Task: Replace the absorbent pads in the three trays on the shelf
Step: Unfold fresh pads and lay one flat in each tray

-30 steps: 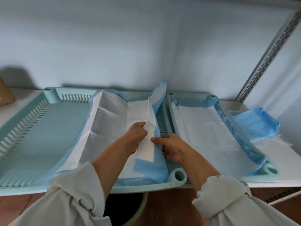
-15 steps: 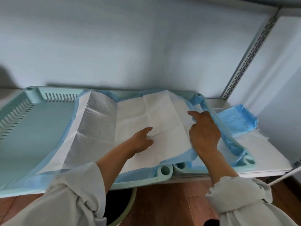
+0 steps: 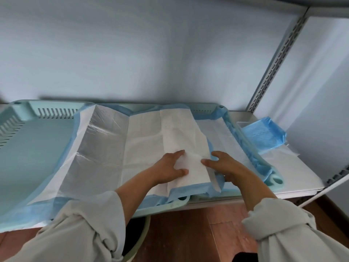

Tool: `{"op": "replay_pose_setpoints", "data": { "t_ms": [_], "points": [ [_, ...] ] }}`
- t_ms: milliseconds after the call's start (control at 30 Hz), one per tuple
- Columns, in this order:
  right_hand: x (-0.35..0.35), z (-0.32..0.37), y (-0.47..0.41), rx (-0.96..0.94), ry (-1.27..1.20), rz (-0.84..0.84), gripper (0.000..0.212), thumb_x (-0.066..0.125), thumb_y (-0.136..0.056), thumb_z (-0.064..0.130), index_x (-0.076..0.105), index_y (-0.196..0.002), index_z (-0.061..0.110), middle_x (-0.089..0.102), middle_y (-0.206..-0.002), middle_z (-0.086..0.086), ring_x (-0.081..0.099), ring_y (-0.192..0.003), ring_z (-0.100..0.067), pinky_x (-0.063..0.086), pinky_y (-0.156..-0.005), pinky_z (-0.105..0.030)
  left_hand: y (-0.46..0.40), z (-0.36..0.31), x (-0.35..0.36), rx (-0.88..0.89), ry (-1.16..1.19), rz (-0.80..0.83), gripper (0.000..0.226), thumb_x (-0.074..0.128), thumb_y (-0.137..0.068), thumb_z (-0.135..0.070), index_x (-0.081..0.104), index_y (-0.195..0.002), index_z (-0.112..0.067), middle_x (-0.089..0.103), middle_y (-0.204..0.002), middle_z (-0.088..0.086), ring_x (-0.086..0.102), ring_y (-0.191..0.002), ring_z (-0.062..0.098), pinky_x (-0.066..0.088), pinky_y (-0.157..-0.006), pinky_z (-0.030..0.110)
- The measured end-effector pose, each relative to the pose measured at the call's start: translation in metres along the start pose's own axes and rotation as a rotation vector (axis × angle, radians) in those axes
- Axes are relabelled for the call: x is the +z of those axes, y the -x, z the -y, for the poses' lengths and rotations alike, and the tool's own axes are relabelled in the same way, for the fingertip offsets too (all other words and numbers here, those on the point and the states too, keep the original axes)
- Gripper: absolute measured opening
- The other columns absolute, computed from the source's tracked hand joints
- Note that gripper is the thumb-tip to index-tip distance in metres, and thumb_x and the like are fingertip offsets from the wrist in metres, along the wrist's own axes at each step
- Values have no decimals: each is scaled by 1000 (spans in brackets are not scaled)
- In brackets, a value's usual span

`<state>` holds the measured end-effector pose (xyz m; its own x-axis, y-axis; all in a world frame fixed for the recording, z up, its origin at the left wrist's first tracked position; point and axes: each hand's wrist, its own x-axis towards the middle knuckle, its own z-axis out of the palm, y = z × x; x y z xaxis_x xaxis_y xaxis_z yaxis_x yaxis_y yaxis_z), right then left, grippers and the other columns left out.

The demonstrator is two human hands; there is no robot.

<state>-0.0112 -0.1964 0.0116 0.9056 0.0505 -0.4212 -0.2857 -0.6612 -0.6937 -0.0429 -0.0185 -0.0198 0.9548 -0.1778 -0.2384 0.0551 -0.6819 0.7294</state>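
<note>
Far left of the frame there's a pale mint-green plastic tray with slotted walls (image 3: pixel 34 140), its left half bare, so my guess is that's where this pad ends up covering. Next over, the big white absorbent pad with the blue plastic border (image 3: pixel 105 148) lies mostly unfolded across that tray, with one panel in the middle of the frame not flattened yet. The left hand (image 3: pixel 170 167) rests spread on that panel, thumb and fingers apart, probably pinning it. The right hand (image 3: pixel 224 165) touches the panel's right edge with loosely spread fingers; can't tell if it's actually pinching. That edge spills over onto the second mint-green tray (image 3: pixel 277 179), already lined, which kinda crowds the unfolding. Further right, a folded blue pad (image 3: pixel 264 135) sits on the white metal shelf (image 3: pixel 294 176), beside the slotted grey upright (image 3: pixel 279 53). Bottom centre, a round bin's rim (image 3: pixel 143 241) peeks out.
</note>
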Motion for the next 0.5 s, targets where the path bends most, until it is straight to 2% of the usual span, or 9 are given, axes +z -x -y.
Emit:
{"op": "replay_pose_setpoints", "data": {
  "t_ms": [33, 67, 133, 167, 300, 367, 433, 500],
  "points": [
    [-1, 0, -2, -30, -109, -12, 65, 68, -87, 18, 37, -143, 15, 42, -142, -12, 46, -125, -29, 38, -102, -39, 0, 1, 0, -8, -13, 11, 71, 57, -91, -36, 19, -150, -27, 25, -153, 6, 28, -140, 23, 25, -113, 33],
    [-3, 1, -5, -99, -164, -95, 63, 70, -82, 8, 43, -139, 16, 47, -137, -12, 49, -120, -28, 40, -101, -38, 0, 1, 0, -17, -18, 12, 73, 59, -90, -37, 18, -150, -27, 25, -153, 6, 29, -139, 24, 26, -112, 33],
    [-7, 1, -10, -239, -156, -346, 57, 65, -78, -5, 53, -129, 19, 55, -132, -9, 53, -118, -25, 43, -103, -37, 0, 2, -2, -32, -11, -4, 76, 61, -89, -37, 18, -150, -27, 26, -153, 6, 30, -139, 24, 27, -112, 33],
    [-7, -1, -12, -250, -93, -419, 54, 62, -79, -6, 55, -127, 20, 56, -132, -7, 53, -120, -24, 42, -105, -37, 0, 2, -3, -35, -10, -13, 76, 61, -89, -37, 18, -150, -27, 26, -153, 6, 31, -139, 24, 28, -112, 34],
    [-4, -15, -17, -104, 231, -330, 51, 49, -89, 0, 48, -137, 17, 48, -141, -10, 46, -129, -29, 35, -108, -39, 1, 2, 0, -49, -3, 3, 74, 59, -90, -38, 17, -150, -27, 29, -151, 7, 34, -136, 25, 31, -109, 33],
    [-2, -9, -12, -208, 271, -400, 57, 47, -88, -1, 43, -141, 21, 47, -143, -7, 44, -130, -27, 35, -107, -37, 0, 4, 1, -62, 19, 14, 74, 59, -91, -37, 17, -150, -27, 30, -151, 7, 34, -136, 25, 31, -109, 33],
    [1, 1, -3, -407, 345, -518, 65, 44, -88, -3, 39, -144, 29, 46, -143, -1, 43, -131, -23, 36, -106, -35, -2, 5, 0, -74, 46, 6, 73, 60, -90, -33, 19, -150, -26, 29, -152, 6, 33, -137, 24, 30, -110, 34],
    [9, 2, 0, -593, 457, -484, 70, 41, -86, -5, 38, -143, 36, 46, -143, 4, 43, -129, -19, 35, -106, -31, -4, 4, -3, -50, 81, -83, 70, 62, -90, -23, 24, -149, -24, 31, -151, 5, 34, -137, 23, 31, -110, 34]
  ]
}}
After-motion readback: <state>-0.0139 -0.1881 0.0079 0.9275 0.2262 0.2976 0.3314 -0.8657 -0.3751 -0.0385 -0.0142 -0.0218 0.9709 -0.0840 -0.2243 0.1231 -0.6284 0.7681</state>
